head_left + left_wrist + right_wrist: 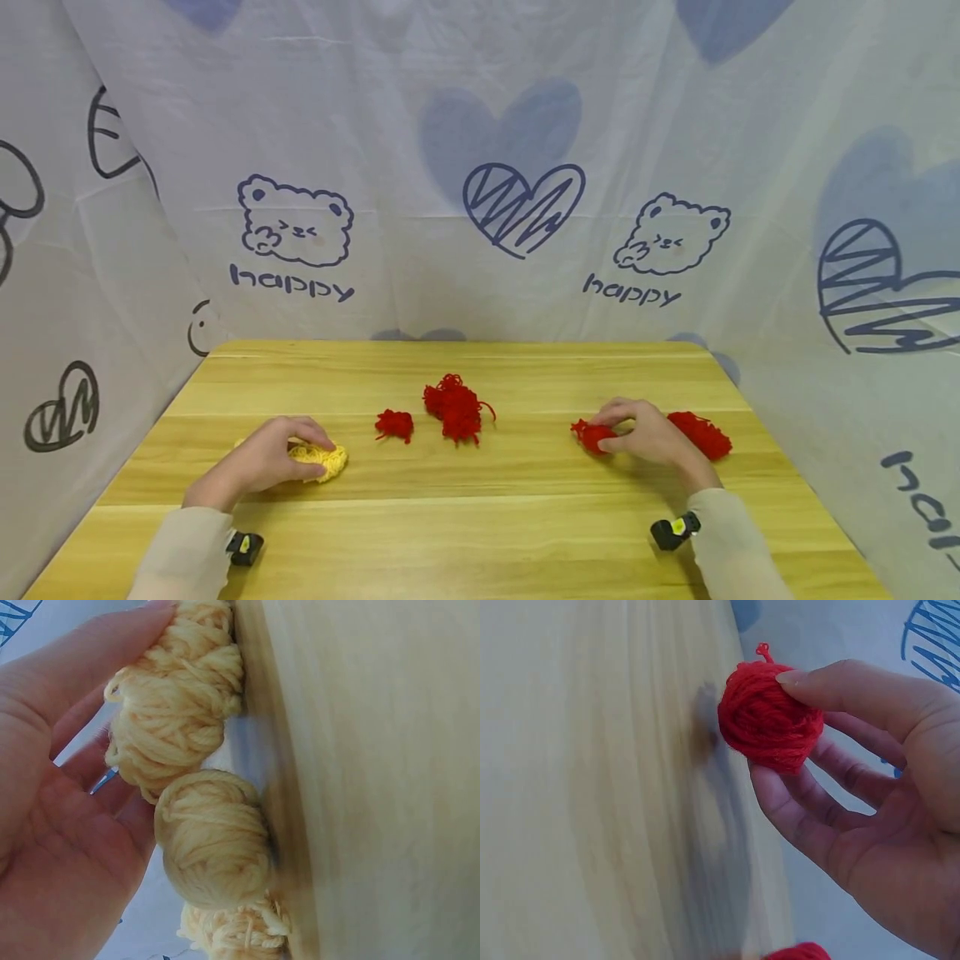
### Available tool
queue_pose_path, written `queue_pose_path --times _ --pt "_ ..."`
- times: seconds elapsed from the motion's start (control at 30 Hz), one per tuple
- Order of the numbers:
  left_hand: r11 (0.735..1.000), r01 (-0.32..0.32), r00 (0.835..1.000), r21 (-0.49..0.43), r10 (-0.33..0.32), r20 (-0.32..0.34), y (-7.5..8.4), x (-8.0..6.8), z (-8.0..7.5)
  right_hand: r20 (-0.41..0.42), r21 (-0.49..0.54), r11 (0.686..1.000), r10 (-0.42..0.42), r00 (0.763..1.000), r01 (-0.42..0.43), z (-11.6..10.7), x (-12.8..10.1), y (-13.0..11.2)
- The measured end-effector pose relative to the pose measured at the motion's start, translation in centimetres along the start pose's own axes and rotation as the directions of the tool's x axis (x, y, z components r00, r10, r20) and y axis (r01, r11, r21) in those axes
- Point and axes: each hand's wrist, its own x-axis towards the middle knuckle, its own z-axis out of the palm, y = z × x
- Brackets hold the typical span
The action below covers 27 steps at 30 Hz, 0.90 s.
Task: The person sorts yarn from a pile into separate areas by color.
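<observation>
My left hand grips a loosely wound yellow yarn clump at the table's left side, thumb on the near side and fingers round the far side. In the left wrist view, a rounder yellow yarn ball sits beside the palm, with another yellow yarn clump below it. On the right, my right hand pinches a small red yarn ball between thumb and fingers. The right wrist view shows that ball raised off the wood, a short strand sticking out. A longer red yarn bundle lies behind the right wrist.
A tangled red yarn heap lies mid-table toward the back, and a smaller red yarn tuft is left of it. The wooden table ends at a printed white cloth that hangs behind and along both sides.
</observation>
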Motion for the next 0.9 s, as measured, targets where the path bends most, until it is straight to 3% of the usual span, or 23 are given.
queue_pose_path --times 0.17,0.67,0.9 --pt "1.0 0.004 1.0 0.002 -0.004 -0.002 0.0 0.0 0.0 -0.025 -0.005 1.0 0.031 0.999 -0.031 -1.0 -0.8 0.6" --pt "1.0 0.011 1.0 0.011 -0.011 -0.005 0.4 0.0 -0.1 -0.096 -0.139 0.988 -0.075 0.993 0.061 -4.2 -4.3 2.0" --pt "1.0 0.013 1.0 0.0 -0.013 0.002 0.3 0.0 -0.1 -0.136 -0.19 0.981 -0.058 0.989 0.031 -4.7 -5.0 2.9"
